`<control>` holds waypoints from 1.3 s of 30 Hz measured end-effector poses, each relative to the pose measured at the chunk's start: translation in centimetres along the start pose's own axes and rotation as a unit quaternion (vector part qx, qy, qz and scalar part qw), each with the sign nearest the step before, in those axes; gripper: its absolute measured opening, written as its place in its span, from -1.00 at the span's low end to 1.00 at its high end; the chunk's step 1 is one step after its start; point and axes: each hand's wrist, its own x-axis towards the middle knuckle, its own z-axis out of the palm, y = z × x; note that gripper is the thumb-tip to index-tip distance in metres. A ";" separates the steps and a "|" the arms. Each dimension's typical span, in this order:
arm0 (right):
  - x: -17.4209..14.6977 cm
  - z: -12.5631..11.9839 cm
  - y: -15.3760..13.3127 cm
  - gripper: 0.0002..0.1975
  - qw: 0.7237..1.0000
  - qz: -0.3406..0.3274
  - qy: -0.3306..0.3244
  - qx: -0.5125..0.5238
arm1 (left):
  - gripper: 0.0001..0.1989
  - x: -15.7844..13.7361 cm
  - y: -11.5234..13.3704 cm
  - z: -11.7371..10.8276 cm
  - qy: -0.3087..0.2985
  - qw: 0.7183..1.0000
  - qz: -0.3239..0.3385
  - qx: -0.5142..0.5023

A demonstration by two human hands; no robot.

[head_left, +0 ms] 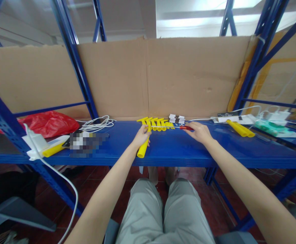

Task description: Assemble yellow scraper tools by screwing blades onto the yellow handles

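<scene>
The left hand point(141, 135) is closed around a yellow tube point(143, 149); the tube lies along the blue shelf point(178, 149), its lower end reaching the front edge of the shelf and its upper end hidden inside the hand; so the tube is inside the grip and comes out below it, toward the person. The right hand point(200, 132) rests on the shelf a little to the right; its fingers are bent over a red handle point(186, 127), which sticks out to the left of the fingertips; a thin metal shaft point(164, 126) goes from this handle further to the left, so it looks like a screwdriver; I take this grip as closed on the handle, though the fingers hide most of it. The two hands are near each other but apart.

Between and just behind the hands lies a row of yellow pieces point(156, 123), side by side, touching each other; just to the right of them is a small stack of black and white pieces point(177, 119). Further right on the shelf lie two more yellow tubes point(240, 128), beside a white power strip point(236, 118) with white cables. To the left are coiled white cables point(97, 124) and a red plastic bag point(48, 123). Brown cardboard point(148, 78) stands behind the shelf as a back wall.
</scene>
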 end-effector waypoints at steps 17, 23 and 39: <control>0.2 0.4 0.3 -0.78 0.998 0.039 -0.058 0.002 | -0.66 -0.4 0.4 0.1 0.011 1.000 -0.001 -0.006; 0.2 0.1 0.1 -0.84 0.998 -0.003 -0.055 -0.008 | -0.63 -0.2 0.2 0.1 0.008 1.000 -0.005 -0.006; 0.2 0.4 -0.1 -0.70 0.996 0.049 -0.072 0.002 | -0.60 0.0 0.0 0.0 0.007 1.000 -0.005 -0.003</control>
